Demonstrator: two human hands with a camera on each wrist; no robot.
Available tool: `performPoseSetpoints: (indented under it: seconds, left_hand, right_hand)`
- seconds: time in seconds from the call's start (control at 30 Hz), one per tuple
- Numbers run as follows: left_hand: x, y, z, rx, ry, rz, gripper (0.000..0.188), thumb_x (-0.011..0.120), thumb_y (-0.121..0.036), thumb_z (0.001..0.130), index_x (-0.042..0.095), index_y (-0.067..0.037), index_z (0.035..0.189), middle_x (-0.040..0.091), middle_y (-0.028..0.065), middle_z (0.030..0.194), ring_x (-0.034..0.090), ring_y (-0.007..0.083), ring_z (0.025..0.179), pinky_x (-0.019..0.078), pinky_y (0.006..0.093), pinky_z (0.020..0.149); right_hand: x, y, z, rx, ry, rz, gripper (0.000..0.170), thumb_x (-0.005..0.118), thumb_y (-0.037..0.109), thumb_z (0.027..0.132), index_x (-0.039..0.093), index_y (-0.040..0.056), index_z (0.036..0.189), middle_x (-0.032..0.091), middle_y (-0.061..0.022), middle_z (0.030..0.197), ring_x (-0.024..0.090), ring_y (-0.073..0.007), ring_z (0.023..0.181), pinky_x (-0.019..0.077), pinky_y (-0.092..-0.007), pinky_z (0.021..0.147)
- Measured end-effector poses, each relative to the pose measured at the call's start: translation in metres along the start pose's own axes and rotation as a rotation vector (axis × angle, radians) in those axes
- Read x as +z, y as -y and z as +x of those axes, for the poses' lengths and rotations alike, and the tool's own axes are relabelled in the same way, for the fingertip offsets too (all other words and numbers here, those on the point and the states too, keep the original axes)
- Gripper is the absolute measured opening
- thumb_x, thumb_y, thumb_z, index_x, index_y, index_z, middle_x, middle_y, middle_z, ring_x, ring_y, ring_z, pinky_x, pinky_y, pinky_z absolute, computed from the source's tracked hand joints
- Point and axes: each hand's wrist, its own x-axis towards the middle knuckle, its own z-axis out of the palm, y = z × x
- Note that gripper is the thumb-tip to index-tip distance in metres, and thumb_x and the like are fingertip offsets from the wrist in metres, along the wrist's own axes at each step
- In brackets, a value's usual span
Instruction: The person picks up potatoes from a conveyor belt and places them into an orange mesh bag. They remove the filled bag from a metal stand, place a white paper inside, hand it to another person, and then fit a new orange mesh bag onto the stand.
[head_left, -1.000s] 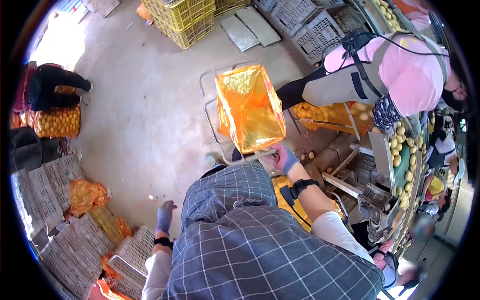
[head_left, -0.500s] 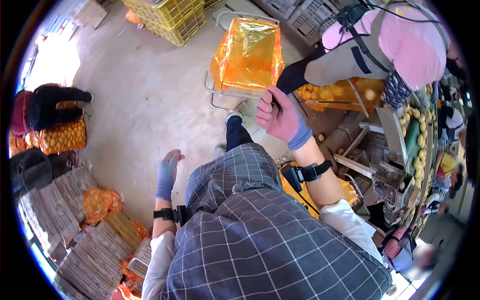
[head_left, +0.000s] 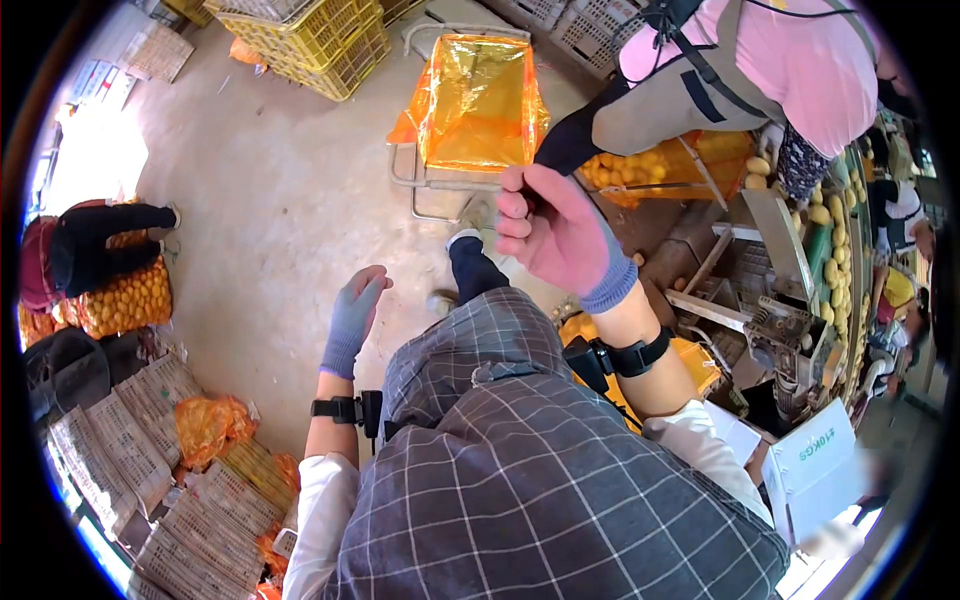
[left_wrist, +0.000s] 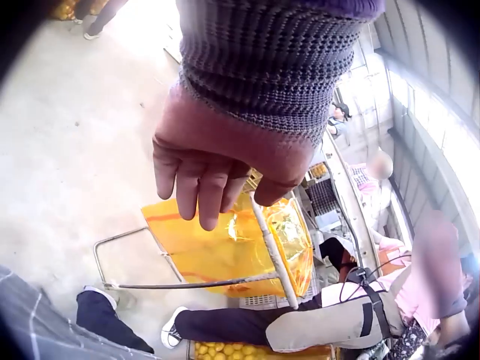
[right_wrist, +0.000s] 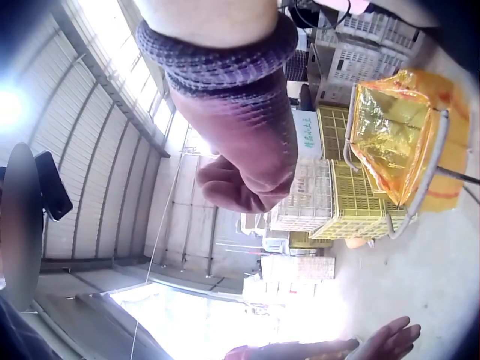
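An orange see-through bag (head_left: 480,110) hangs spread on a grey metal tube stand (head_left: 455,185), ahead of the person. My gloved right hand (head_left: 565,235) is raised on the near side of the stand, its fingers loosely curled and nothing visible in them. In the right wrist view the same hand (right_wrist: 244,154) appears apart from the bag. My gloved left hand (head_left: 355,305) hangs over the floor to the left, relaxed and holding nothing. The left wrist view shows that hand (left_wrist: 225,154) with fingers extended, overlapping the bag (left_wrist: 217,251) beyond it.
A person in pink (head_left: 810,80) stands at right beside potatoes in an orange bag (head_left: 640,170) and a sorting line (head_left: 830,260). Yellow crates (head_left: 320,45) stack at the back. Another person (head_left: 85,240) bends over a filled mesh bag (head_left: 125,290). Grey crates (head_left: 190,520) line the lower left.
My right hand has come off the near bar of the stand and risen towards me. My left hand has moved forward a little. The bag and stand now appear higher in the head view.
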Motion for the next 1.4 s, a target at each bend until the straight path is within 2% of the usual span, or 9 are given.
performPoseSetpoints:
  seconds: [0.13,0.23,0.37,0.53,0.67,0.8,1.07,1.3,1.4]
  left_hand:
    - [0.014,-0.006,0.017,-0.054,0.062,-0.019,0.036,0.051,-0.022,0.086,0.052,0.007,0.107,0.06,0.0111,0.091,0.056,0.0149,0.087,0.0412,0.0248,0.08]
    - [0.027,-0.015,0.037,-0.083,0.086,-0.031,0.037,0.052,-0.023,0.085,0.052,0.007,0.107,0.061,0.0113,0.091,0.057,0.0157,0.088,0.0414,0.0251,0.08]
    - [0.047,-0.036,0.072,-0.192,0.13,-0.039,0.044,0.053,-0.032,0.084,0.051,0.005,0.109,0.06,0.013,0.095,0.057,0.019,0.091,0.0435,0.0275,0.08]
    - [0.093,-0.035,0.131,-0.561,0.128,-0.59,0.058,0.055,-0.046,0.079,0.044,-0.001,0.115,0.055,0.0151,0.107,0.055,0.0272,0.098,0.0459,0.0397,0.082]
    - [0.129,-0.039,0.17,-0.602,0.216,-0.903,0.057,0.057,-0.048,0.077,0.045,-0.002,0.109,0.052,0.0179,0.11,0.053,0.0328,0.099,0.0453,0.0458,0.084]
    - [0.138,-0.004,0.192,-0.705,0.011,-0.964,0.042,0.054,-0.031,0.083,0.044,0.0,0.11,0.05,0.0252,0.109,0.052,0.0373,0.1,0.044,0.0462,0.088]
    - [0.116,0.017,0.219,-0.702,0.189,-1.101,0.033,0.045,-0.017,0.088,0.042,0.009,0.108,0.049,0.0279,0.111,0.049,0.0429,0.104,0.0416,0.0501,0.091]
    - [0.101,-0.013,0.328,-0.44,0.144,-0.731,0.032,0.044,-0.017,0.088,0.045,0.009,0.105,0.053,0.0261,0.106,0.054,0.0384,0.099,0.0495,0.0456,0.083]
    - [0.064,-0.018,0.396,-0.534,0.034,-0.604,0.027,0.045,-0.017,0.087,0.049,0.005,0.103,0.058,0.019,0.101,0.06,0.0325,0.088,0.0532,0.0387,0.074]
  right_hand:
    - [0.002,0.007,-0.02,-0.08,-0.024,-0.019,0.023,0.051,0.017,0.088,0.051,0.0049,0.107,0.052,0.0002,0.083,0.049,-0.0081,0.068,0.0425,-0.0243,0.061]
    - [-0.015,0.021,-0.024,-0.113,0.243,0.085,0.025,0.054,0.014,0.086,0.05,0.0043,0.109,0.051,0.0002,0.084,0.048,-0.0066,0.067,0.0428,-0.0216,0.06]
    - [-0.015,0.046,-0.041,-0.202,0.072,0.055,0.028,0.055,0.016,0.086,0.05,0.0048,0.111,0.049,0.0006,0.084,0.044,-0.0053,0.063,0.042,-0.02,0.058]
    - [-0.022,0.085,-0.059,-0.326,0.03,0.017,0.028,0.051,0.018,0.088,0.047,0.006,0.113,0.042,0.0051,0.076,0.031,-0.0039,0.057,0.0312,-0.0177,0.053]
    - [-0.035,0.108,-0.073,-0.423,-0.14,-0.048,0.027,0.048,0.023,0.09,0.048,0.0053,0.111,0.049,0.0025,0.081,0.042,-0.0065,0.062,0.038,-0.0198,0.059]
    - [-0.089,0.111,-0.091,-0.455,-0.356,-0.096,0.026,0.047,0.026,0.09,0.051,0.0053,0.106,0.053,0.0014,0.081,0.05,-0.0078,0.067,0.0421,-0.0206,0.06]
    - [-0.263,0.027,-0.178,-0.483,-0.96,0.18,0.01,0.05,0.022,0.085,0.053,0.0125,0.084,0.05,0.0027,0.066,0.048,-0.0084,0.057,0.0396,-0.0198,0.05]
    - [-0.3,-0.061,-0.24,-0.448,-1.125,0.41,0.016,0.047,0.021,0.084,0.043,0.0142,0.071,0.037,0.0022,0.057,0.038,-0.0111,0.048,0.0323,-0.0233,0.04]
    - [-0.311,-0.085,-0.257,-0.439,-1.145,0.46,0.018,0.048,0.022,0.084,0.042,0.0146,0.068,0.039,0.0016,0.057,0.04,-0.0128,0.049,0.0343,-0.0244,0.041]
